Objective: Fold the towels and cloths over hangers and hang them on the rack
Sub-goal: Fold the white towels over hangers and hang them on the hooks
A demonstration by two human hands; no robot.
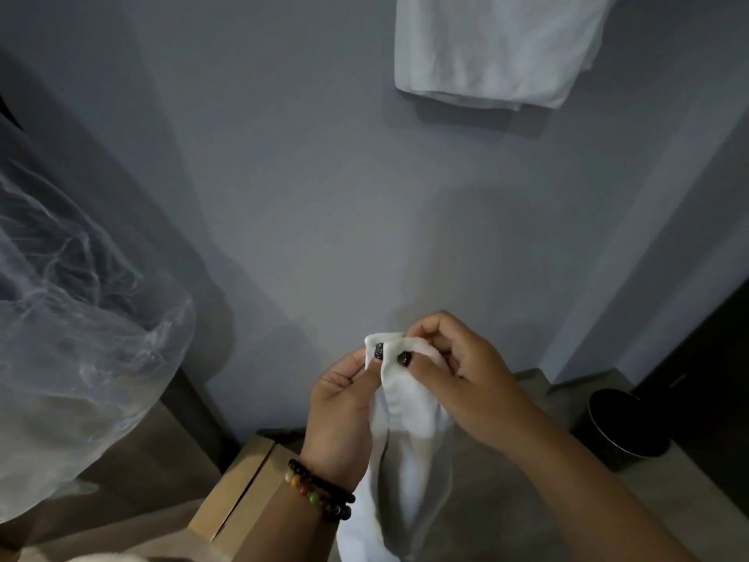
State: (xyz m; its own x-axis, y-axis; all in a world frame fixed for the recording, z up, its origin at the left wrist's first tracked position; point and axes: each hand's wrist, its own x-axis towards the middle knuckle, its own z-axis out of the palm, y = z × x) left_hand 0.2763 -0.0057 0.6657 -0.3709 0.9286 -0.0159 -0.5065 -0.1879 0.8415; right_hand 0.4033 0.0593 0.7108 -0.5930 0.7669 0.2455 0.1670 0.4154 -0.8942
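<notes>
White cloth (405, 436) hangs low in centre frame, its top edge pinched by both hands: left hand (344, 407) grips the left corner, right hand (458, 379) clamps just beside it, thumbs nearly touching. No label or writing readable on it. Above right, a folded towel (494, 46) hangs against the bare wall (304, 176), open room between. Cardboard box (239, 492) lower left, dark bin (624, 427) right.
</notes>
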